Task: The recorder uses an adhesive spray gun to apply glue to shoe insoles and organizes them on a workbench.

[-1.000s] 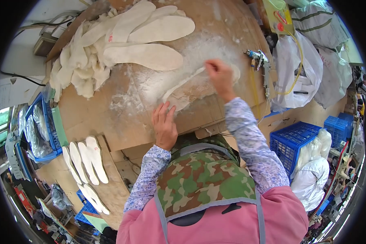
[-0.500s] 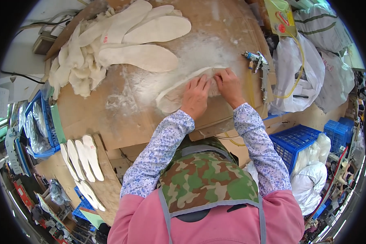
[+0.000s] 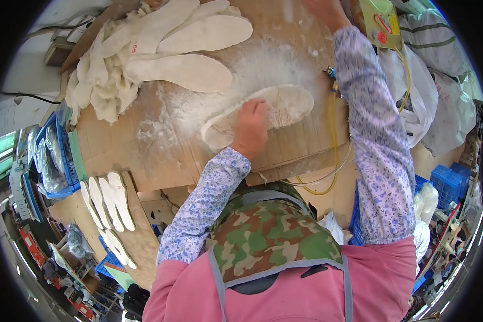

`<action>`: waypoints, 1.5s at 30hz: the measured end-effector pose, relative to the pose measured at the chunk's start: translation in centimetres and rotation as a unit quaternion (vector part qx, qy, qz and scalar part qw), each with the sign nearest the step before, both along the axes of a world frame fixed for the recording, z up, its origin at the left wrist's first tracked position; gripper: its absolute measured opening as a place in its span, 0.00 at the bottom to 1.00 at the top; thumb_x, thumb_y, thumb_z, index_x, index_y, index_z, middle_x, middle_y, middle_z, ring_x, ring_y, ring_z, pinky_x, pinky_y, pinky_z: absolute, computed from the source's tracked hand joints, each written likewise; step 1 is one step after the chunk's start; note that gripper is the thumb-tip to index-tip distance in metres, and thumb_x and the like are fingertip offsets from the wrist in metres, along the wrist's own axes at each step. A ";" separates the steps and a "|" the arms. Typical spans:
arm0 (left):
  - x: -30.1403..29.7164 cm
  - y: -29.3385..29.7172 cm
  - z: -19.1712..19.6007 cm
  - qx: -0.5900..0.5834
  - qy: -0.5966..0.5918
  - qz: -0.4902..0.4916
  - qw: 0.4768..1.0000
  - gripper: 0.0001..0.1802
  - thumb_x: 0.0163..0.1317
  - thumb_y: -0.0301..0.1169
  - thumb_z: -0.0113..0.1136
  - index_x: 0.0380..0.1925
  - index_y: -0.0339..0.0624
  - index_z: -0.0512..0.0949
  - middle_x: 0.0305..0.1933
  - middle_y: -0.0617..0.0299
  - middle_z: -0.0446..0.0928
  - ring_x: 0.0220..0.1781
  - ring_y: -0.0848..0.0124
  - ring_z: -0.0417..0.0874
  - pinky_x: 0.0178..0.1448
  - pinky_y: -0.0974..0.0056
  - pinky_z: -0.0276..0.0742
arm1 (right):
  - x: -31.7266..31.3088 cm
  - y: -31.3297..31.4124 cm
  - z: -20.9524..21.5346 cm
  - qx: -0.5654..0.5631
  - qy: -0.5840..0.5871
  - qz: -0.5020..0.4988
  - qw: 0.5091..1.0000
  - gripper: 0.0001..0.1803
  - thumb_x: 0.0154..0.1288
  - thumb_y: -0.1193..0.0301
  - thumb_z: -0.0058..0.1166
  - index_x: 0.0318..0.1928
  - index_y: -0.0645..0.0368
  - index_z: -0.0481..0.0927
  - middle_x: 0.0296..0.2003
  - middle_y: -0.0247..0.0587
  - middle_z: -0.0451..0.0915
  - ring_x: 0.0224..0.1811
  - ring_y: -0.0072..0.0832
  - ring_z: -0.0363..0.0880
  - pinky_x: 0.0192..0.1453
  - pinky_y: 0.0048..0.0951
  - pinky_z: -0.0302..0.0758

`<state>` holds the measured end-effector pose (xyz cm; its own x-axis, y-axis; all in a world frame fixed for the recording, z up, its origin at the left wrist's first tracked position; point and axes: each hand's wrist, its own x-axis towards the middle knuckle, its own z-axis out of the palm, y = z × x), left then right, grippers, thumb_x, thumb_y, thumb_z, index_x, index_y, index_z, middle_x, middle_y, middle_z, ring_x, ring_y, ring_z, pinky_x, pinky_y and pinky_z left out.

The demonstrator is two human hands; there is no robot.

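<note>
From where I stood, 1 pale-edged, tan, foot-shaped insole (image 3: 291, 104) lay flat on the brown board tabletop (image 3: 115, 155), seemingly midway through working. The slim white insoles (image 3: 111, 199) at lower left appeared done, the heaped cream fleecy insoles (image 3: 182, 71) left to do. The left hand (image 3: 250, 130) rested on the tan insole, fingers bunched; whether they pinched it, I could not tell. The right hand (image 3: 330, 15) reached far forward, its grip unclear. White dust (image 3: 158, 131) streaked the surface; blue plastic crates (image 3: 444, 182) stood beyond.

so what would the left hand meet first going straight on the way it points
Likely the fuzzy white far rim of the long tan insole under the left hand, though its height is unclear.
</note>
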<state>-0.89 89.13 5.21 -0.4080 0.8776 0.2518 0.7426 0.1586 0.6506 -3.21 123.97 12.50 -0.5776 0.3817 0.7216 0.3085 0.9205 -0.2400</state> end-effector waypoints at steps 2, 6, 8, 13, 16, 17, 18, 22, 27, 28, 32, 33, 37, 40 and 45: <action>-0.7 0.1 0.7 0.076 -0.058 0.060 0.994 0.19 0.45 0.17 0.51 0.41 0.41 0.77 0.46 0.53 0.74 0.51 0.53 0.72 0.54 0.54 0.68 | -2.2 0.9 -0.1 0.069 0.022 0.078 0.994 0.15 0.58 0.67 0.54 0.42 0.65 0.79 0.34 0.49 0.81 0.37 0.39 0.81 0.42 0.33 0.75; -1.8 -0.4 1.6 0.056 -0.050 0.122 0.990 0.19 0.46 0.17 0.51 0.41 0.42 0.78 0.45 0.54 0.74 0.50 0.54 0.72 0.53 0.55 0.68 | -1.1 -1.9 0.0 -0.153 -0.112 0.060 0.980 0.21 0.54 0.68 0.55 0.50 0.60 0.79 0.42 0.57 0.81 0.46 0.40 0.81 0.51 0.35 0.74; -2.0 0.3 1.4 0.059 0.036 0.051 0.996 0.20 0.48 0.15 0.49 0.42 0.41 0.78 0.45 0.54 0.75 0.48 0.55 0.74 0.52 0.55 0.69 | 0.0 -3.2 1.2 -0.351 -0.220 -0.024 0.910 0.22 0.55 0.61 0.58 0.49 0.58 0.81 0.41 0.61 0.80 0.50 0.39 0.80 0.55 0.36 0.74; 0.0 4.4 1.1 -0.017 0.054 -0.010 0.998 0.20 0.50 0.18 0.51 0.43 0.42 0.79 0.41 0.56 0.76 0.47 0.56 0.75 0.51 0.56 0.70 | 5.7 -1.2 -4.2 -0.128 -0.149 0.007 0.981 0.11 0.63 0.67 0.51 0.36 0.59 0.83 0.24 0.44 0.82 0.23 0.32 0.81 0.31 0.31 0.76; -1.2 3.4 -0.6 -0.020 0.069 0.009 0.997 0.19 0.51 0.19 0.51 0.44 0.39 0.79 0.38 0.55 0.75 0.43 0.57 0.75 0.48 0.56 0.70 | 7.3 -6.3 -3.1 -0.252 -0.154 0.080 0.952 0.10 0.61 0.69 0.53 0.36 0.62 0.83 0.24 0.39 0.83 0.22 0.24 0.80 0.31 0.26 0.76; -1.5 2.9 -0.7 0.014 0.059 0.008 0.998 0.17 0.52 0.20 0.50 0.43 0.37 0.78 0.37 0.55 0.74 0.40 0.59 0.75 0.46 0.57 0.71 | 8.5 -7.0 -1.7 -0.324 -0.119 0.058 0.937 0.10 0.60 0.67 0.55 0.34 0.60 0.84 0.22 0.41 0.82 0.23 0.26 0.80 0.31 0.28 0.75; -1.5 3.1 -0.1 0.016 0.056 -0.002 0.998 0.17 0.52 0.20 0.50 0.43 0.37 0.78 0.37 0.55 0.74 0.40 0.59 0.75 0.46 0.57 0.71 | 10.4 -7.2 -0.7 -0.393 -0.083 0.026 0.916 0.10 0.60 0.65 0.57 0.32 0.57 0.85 0.20 0.43 0.80 0.24 0.28 0.81 0.30 0.29 0.75; -1.3 1.8 2.2 0.047 -0.414 0.059 0.907 0.21 0.57 0.20 0.48 0.51 0.38 0.76 0.46 0.58 0.77 0.44 0.68 0.76 0.51 0.64 0.72 | 16.5 -8.7 1.7 -0.340 -0.092 -0.080 0.933 0.10 0.58 0.64 0.61 0.31 0.59 0.84 0.16 0.33 0.76 0.19 0.17 0.74 0.26 0.22 0.70; 0.3 0.2 4.9 -0.001 -0.726 -0.072 0.684 0.28 0.61 0.21 0.49 0.64 0.42 0.66 0.61 0.56 0.72 0.57 0.68 0.75 0.60 0.65 0.71 | 26.1 -18.5 1.5 -0.534 -0.080 0.021 0.842 0.09 0.59 0.77 0.57 0.41 0.60 0.83 0.28 0.39 0.80 0.33 0.24 0.79 0.39 0.22 0.74; 1.1 0.3 5.0 -0.009 -0.741 -0.115 0.661 0.29 0.63 0.24 0.47 0.66 0.42 0.63 0.65 0.55 0.68 0.63 0.64 0.71 0.63 0.62 0.68 | 27.7 -20.4 1.4 -0.513 -0.120 0.031 0.849 0.12 0.59 0.79 0.57 0.44 0.59 0.82 0.34 0.41 0.80 0.37 0.28 0.80 0.43 0.24 0.74; 3.4 1.2 6.1 -0.026 -0.810 -0.149 0.567 0.29 0.66 0.30 0.45 0.68 0.40 0.59 0.68 0.55 0.64 0.65 0.63 0.69 0.67 0.59 0.65 | 23.5 -26.0 4.8 -0.410 -0.049 -0.024 0.910 0.16 0.56 0.78 0.58 0.47 0.56 0.81 0.47 0.40 0.78 0.48 0.40 0.78 0.52 0.36 0.74; 3.7 1.3 6.1 -0.013 -0.833 -0.141 0.535 0.29 0.68 0.33 0.43 0.68 0.38 0.58 0.69 0.55 0.63 0.66 0.64 0.67 0.67 0.60 0.63 | 21.3 -26.3 5.3 -0.343 0.013 -0.008 0.939 0.16 0.55 0.77 0.59 0.47 0.56 0.81 0.48 0.39 0.78 0.48 0.40 0.77 0.52 0.37 0.73; 3.5 3.0 9.3 0.065 -0.853 -0.171 0.489 0.30 0.70 0.40 0.39 0.68 0.37 0.56 0.70 0.55 0.60 0.69 0.65 0.63 0.71 0.58 0.57 | 17.2 -22.2 1.9 -0.262 0.059 0.041 0.963 0.07 0.55 0.73 0.59 0.36 0.55 0.85 0.34 0.40 0.80 0.40 0.35 0.77 0.42 0.29 0.72; 1.5 3.1 14.0 0.110 -0.794 -0.221 0.556 0.31 0.71 0.41 0.36 0.69 0.36 0.53 0.74 0.54 0.51 0.75 0.61 0.53 0.75 0.52 0.48 | 13.2 -17.4 2.4 -0.355 0.192 -0.027 0.914 0.06 0.57 0.70 0.61 0.34 0.57 0.86 0.24 0.36 0.80 0.26 0.25 0.77 0.32 0.26 0.72; -2.4 1.3 16.2 0.186 -0.625 -0.206 0.730 0.34 0.72 0.47 0.35 0.70 0.36 0.51 0.77 0.55 0.46 0.77 0.60 0.47 0.76 0.49 0.43 | 12.0 -15.1 3.5 -0.524 0.085 -0.029 0.847 0.20 0.59 0.57 0.62 0.44 0.60 0.82 0.31 0.33 0.84 0.27 0.21 0.79 0.30 0.24 0.72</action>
